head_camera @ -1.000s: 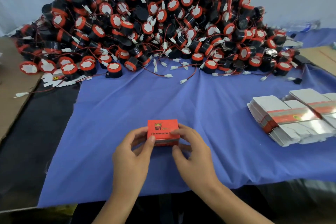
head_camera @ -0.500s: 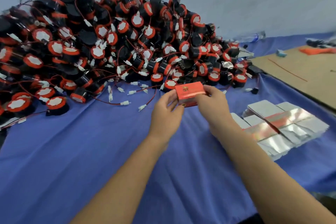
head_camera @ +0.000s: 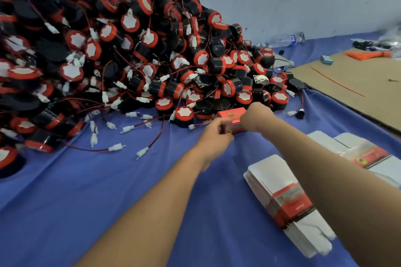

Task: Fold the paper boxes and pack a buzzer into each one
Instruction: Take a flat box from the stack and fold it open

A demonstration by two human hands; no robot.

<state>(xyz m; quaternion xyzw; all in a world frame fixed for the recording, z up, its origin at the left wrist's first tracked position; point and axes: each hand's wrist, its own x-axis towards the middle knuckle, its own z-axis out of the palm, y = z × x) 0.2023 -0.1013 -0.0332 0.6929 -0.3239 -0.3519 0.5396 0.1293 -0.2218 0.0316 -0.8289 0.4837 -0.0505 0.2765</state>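
Blue cloth (head_camera: 108, 197) is bearing buzzer pile (head_camera: 121, 54); at its near edge left hand (head_camera: 213, 136) and right hand (head_camera: 257, 117) are gripping red box (head_camera: 231, 115) between them, fingers curling round its ends.

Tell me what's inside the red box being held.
Only its printed outside shows: the red box looks closed, gripped at its ends by the left hand and right hand. Whatever is inside is hidden by its walls.

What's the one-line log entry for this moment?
left hand: grips red box | right hand: grips same box | box: held at near edge of buzzer pile | flat boxes: stacked right
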